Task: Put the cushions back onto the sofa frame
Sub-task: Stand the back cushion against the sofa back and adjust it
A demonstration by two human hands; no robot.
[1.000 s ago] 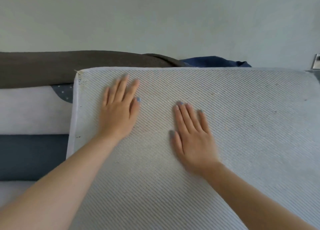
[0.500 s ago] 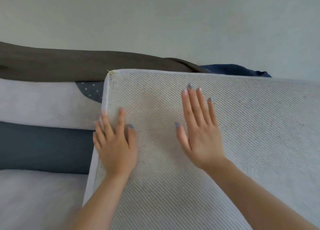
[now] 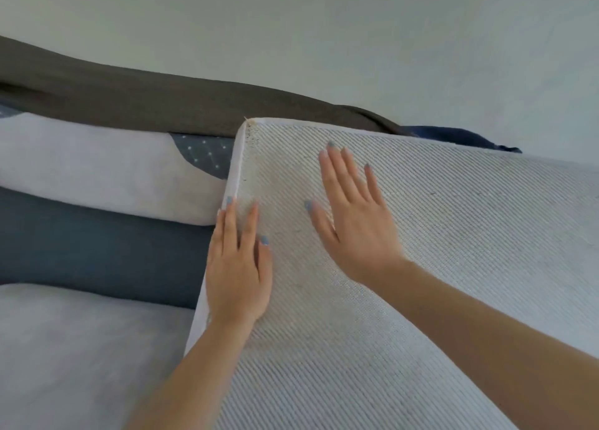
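A large seat cushion (image 3: 453,251) with a white, diagonally ribbed underside fills the right half of the view, tilted up against the sofa back. My left hand (image 3: 238,274) lies flat on its left edge, fingers spread, two fingertips over the seam. My right hand (image 3: 353,225) presses flat on the ribbed face nearer the top left corner. Neither hand grips anything. To the left, a light grey back cushion (image 3: 97,167) leans on the dark brown sofa back (image 3: 162,102), and a light grey seat cushion (image 3: 81,355) lies below it.
A dark blue band of the sofa (image 3: 97,248) shows between the grey back cushion and seat cushion. A patch of blue dotted fabric (image 3: 207,154) sits by the ribbed cushion's top corner. Dark blue cloth (image 3: 453,138) peeks out behind the cushion. A plain pale wall (image 3: 324,40) stands behind.
My left hand slid down and left to the cushion's left edge. My right hand moved up towards the top left corner. The view shifted left, showing more of the neighbouring cushions.
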